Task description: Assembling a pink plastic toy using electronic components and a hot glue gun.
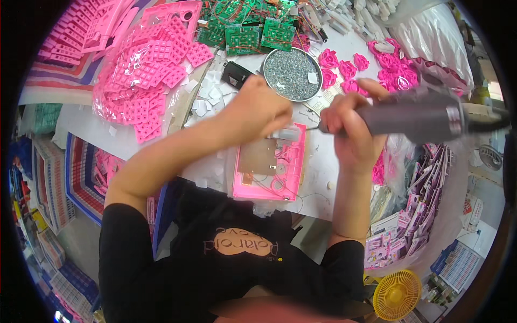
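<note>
In my right hand is a dark grey electric screwdriver, lying almost level with its bit pointing left. That bit ends close to the upper edge of a pink plastic casing; I cannot tell whether it touches. Over the casing's top end, my left hand is curled with fingers pressed together, slightly blurred; whatever it may pinch is hidden. Just below those fingers sits a greyish translucent block. Inside the casing are a brownish flat board and thin wires. Beyond my left hand stands a round tin of small screws.
A black box-like part and white paper bits lie left of the tin. Around the far side are pink button strips, green circuit boards and pink flower-shaped parts. Printed packages fill a bag at right.
</note>
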Action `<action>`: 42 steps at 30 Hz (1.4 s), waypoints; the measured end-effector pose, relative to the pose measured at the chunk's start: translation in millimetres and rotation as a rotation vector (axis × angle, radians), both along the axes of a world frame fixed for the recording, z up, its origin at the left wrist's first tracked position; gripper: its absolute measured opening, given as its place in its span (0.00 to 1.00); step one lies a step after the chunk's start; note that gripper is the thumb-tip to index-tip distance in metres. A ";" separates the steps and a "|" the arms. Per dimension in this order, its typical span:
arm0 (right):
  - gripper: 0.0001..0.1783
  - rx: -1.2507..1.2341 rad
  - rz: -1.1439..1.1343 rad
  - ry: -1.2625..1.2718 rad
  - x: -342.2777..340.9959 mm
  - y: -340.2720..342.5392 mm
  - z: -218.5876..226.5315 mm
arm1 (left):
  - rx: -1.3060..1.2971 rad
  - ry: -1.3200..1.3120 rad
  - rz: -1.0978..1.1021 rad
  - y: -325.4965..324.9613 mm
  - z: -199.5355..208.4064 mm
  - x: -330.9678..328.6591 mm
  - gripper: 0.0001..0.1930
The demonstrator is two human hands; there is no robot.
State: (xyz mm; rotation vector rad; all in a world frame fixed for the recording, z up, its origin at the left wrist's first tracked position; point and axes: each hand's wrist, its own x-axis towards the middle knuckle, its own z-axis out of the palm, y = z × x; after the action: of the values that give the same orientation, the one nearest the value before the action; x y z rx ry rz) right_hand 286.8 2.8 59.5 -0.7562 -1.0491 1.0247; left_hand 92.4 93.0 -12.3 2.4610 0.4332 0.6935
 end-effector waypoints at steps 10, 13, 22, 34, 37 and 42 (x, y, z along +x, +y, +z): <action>0.27 0.184 0.053 0.099 -39.0 -26.2 -0.3 | -0.053 -0.172 0.073 -56.1 3.2 -17.4 0.07; 0.27 0.187 0.046 0.132 -40.3 -26.9 -2.6 | -0.046 -0.199 0.069 -55.8 -1.1 -13.9 0.08; 0.22 0.153 -0.205 -0.096 -22.1 -3.9 -39.3 | 0.176 0.175 0.228 -52.2 -0.2 -6.3 0.16; 0.13 0.118 -0.191 -0.444 -29.2 0.5 -58.5 | 0.049 0.102 0.167 -46.7 -8.2 -1.6 0.17; 0.16 0.013 -0.127 -0.324 -20.4 8.6 -61.6 | -0.086 0.087 0.075 -37.9 -17.5 0.5 0.20; 0.31 -0.039 0.127 0.171 33.2 13.0 -31.2 | -0.154 0.073 0.087 -35.6 19.4 -23.9 0.21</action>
State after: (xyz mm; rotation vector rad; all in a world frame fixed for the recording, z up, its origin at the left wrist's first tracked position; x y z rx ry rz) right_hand 320.0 15.8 28.3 -0.6276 -0.9407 1.2006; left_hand 68.5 57.4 7.1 2.3388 0.6021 0.5830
